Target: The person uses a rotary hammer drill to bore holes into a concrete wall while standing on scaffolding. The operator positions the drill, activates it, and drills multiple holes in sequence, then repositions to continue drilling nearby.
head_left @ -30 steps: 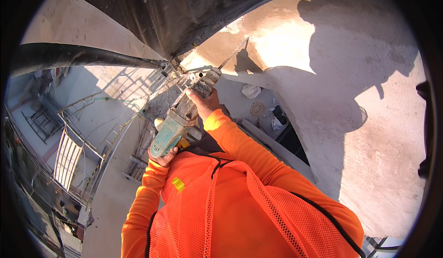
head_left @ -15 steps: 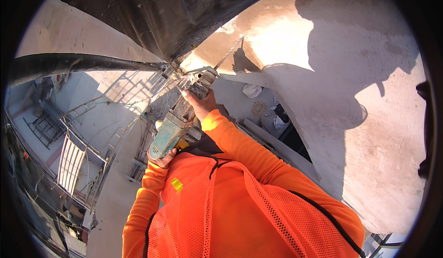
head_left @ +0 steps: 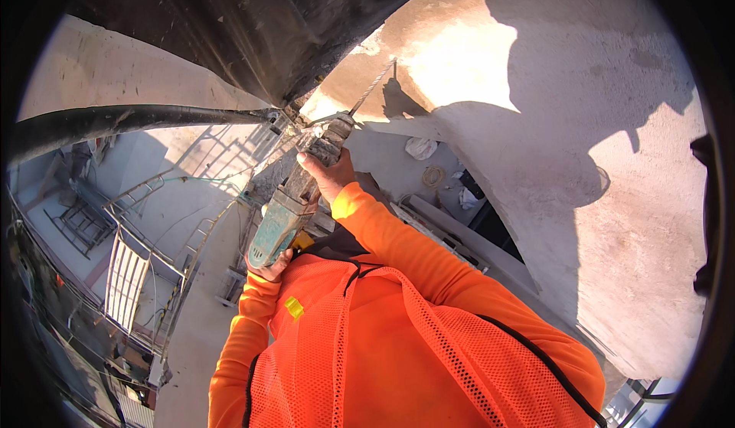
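A dusty teal rotary hammer drill is held in both my hands, angled up and to the right. My right hand wraps round its grimy front body, thumb on top. At its rear end my left hand is closed round the handle, mostly hidden under the housing. A long spiral drill bit reaches from the chuck to the sunlit concrete wall. The tip meets or nearly meets the wall beside the bit's shadow; contact cannot be made out for certain.
A dark panel overhangs the top, and a black pipe runs in from the left. Far below are scaffold frames, a white bag and a coil of rope. My shadow covers much of the right wall.
The view has shifted slightly, so the drill and bit appear a little further left. Both hands keep the same grip.
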### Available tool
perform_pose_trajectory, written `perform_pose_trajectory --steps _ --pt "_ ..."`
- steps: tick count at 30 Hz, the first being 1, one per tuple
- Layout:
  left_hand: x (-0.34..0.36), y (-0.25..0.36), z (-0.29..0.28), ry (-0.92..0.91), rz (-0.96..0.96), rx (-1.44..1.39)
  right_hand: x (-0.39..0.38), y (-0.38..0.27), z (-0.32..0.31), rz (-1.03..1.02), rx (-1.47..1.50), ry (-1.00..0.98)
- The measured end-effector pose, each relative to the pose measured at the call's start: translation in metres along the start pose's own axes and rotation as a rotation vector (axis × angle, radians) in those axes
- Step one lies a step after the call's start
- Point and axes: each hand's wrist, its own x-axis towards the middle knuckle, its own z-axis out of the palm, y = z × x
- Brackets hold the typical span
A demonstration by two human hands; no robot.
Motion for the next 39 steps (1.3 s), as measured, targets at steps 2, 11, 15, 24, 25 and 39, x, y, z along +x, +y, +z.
perform_pose_trajectory --steps 2,11,15,24,25,39 --pt "-0.001 0.003 0.0 -0.002 -0.015 -0.009 -0.001 -0.002 0.0 0.008 -0.006 -0.001" --pt "-0.001 0.002 0.0 -0.001 -0.03 0.01 -0.003 -0.01 0.001 0.033 0.002 -0.018" --pt "-0.001 0.001 -0.001 -0.007 -0.009 0.047 -0.004 -0.008 0.001 0.019 0.036 -0.012" --pt "-0.002 -0.003 -0.001 -0.021 -0.001 0.023 -0.002 -0.004 -0.001 0.025 0.004 -0.03" --pt "-0.001 -0.003 -0.001 -0.012 0.036 0.064 -0.001 -0.005 -0.001 0.02 -0.002 -0.032" --pt "-0.005 -0.01 -0.002 0.007 -0.019 0.033 -0.002 -0.004 -0.002 0.038 0.014 -0.037"
